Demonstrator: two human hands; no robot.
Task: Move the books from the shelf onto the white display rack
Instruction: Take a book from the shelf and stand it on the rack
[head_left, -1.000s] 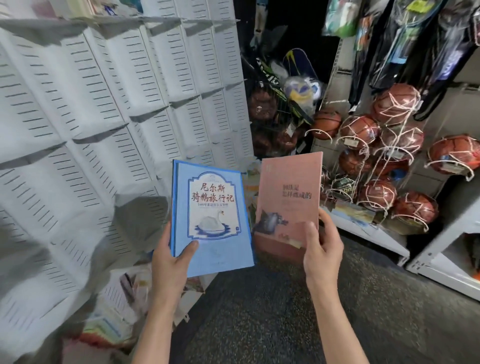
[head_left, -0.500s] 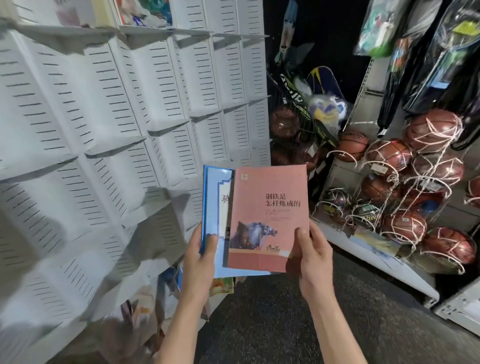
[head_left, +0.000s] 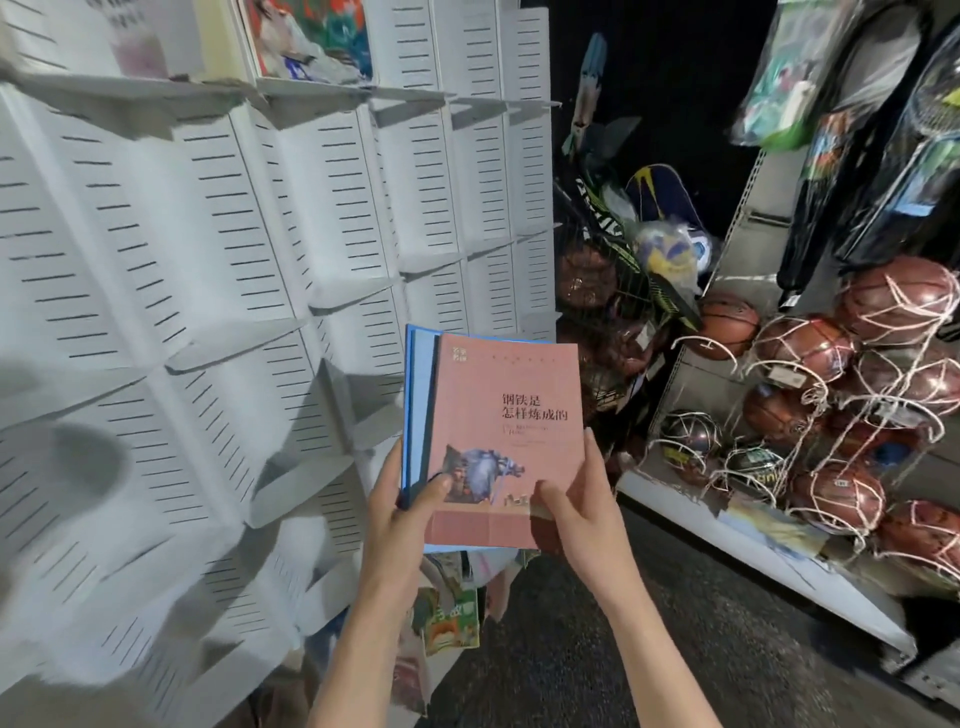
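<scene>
A pink book (head_left: 506, 415) with a horse picture lies stacked on top of a blue book (head_left: 418, 395), of which only the left edge shows. My left hand (head_left: 402, 512) grips the stack at its lower left, thumb on the pink cover. My right hand (head_left: 576, 506) holds the lower right corner, thumb on the front and fingers behind. The white display rack (head_left: 208, 260) with slotted pockets fills the left side, just left of the books. Two books (head_left: 311, 41) stand in its top row.
Several basketballs in nets (head_left: 883, 364) hang on a shelf at the right. A bin of balls and rackets (head_left: 623, 270) sits behind the books. Colourful books (head_left: 447, 618) lie low by the rack's foot. Dark floor (head_left: 571, 649) runs between rack and shelf.
The two books, held apart a second ago, have come together: the pink one slid left over the blue one and now covers nearly all of it. The view rose along the rack.
</scene>
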